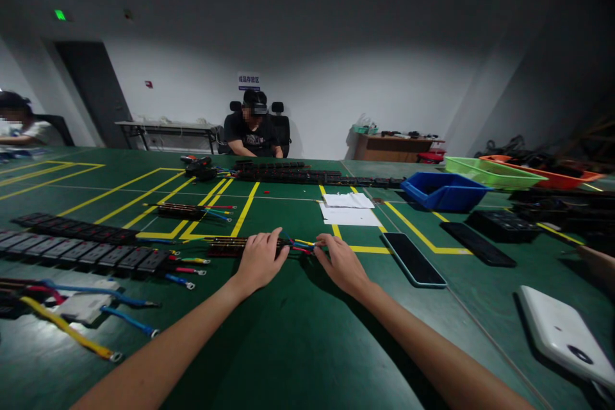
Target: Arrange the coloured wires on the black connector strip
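Note:
A dark strip assembly (225, 246) with brass-coloured lines lies on the green table (288, 346). My left hand (262, 259) rests over its right end, fingers bent around it. Coloured wires (302, 245), red, blue and yellow, come out of that end between my hands. At the wire tips, my right hand (340, 261) has its thumb and fingers closed on them. A similar strip with wires (185, 211) lies farther back on the left.
Black modular strips (81, 253) and thick wires with ring terminals (72, 330) lie left. White papers (348, 210), a phone (414, 259), a blue bin (442, 191) and a white device (567, 333) are right. Behind the table sits a person (252, 128); another person's hand (598, 262) shows far right.

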{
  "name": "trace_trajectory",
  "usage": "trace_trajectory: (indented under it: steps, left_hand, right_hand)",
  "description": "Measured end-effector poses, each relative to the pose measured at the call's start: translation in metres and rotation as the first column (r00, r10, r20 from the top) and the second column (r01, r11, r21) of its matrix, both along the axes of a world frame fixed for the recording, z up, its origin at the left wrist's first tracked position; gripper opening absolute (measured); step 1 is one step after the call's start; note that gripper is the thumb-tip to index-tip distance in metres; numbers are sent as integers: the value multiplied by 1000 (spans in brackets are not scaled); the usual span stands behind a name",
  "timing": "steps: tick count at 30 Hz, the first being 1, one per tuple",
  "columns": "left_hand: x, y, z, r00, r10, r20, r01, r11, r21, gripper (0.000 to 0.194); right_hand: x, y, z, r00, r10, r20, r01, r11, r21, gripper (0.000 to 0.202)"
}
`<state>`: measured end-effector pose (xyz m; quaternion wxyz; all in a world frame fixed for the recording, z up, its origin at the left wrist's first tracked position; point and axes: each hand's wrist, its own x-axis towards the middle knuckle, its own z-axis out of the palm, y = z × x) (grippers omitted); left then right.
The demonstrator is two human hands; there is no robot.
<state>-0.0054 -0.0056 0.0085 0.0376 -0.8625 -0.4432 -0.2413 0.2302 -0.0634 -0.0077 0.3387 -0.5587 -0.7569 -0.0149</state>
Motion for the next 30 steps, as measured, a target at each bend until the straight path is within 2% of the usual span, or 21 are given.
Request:
trace_trajectory:
  steps: [8,13,15,20,25,30]
  left_hand:
    - [0,0,0,1000,-6,1,6,1000,1,55]
    - [0,-1,1,1000,1,-9,-1,1000,-4,55]
    - [1,-1,1,1000,6,-17,-6,1000,9,55]
    - [1,0,0,1000,4,-15,-4,1000,14,54]
    - [1,-1,1,1000,2,1,-2,1000,0,54]
    - [0,-1,0,1000,-4,7,4,1000,3,55]
  right_hand:
    - [2,4,-4,999,-3,53,1,999,45,30]
    - [1,-2,1,996,-5,90,-5,993,115,12]
    - [1,-3,2,993,8,118,-23,991,128,15]
    - [1,-2,3,989,40,140,-57,991,119,17]
    - [0,-3,4,994,27,103,-37,994,101,12]
    - [0,-4,4,996,4,88,-13,995,102,16]
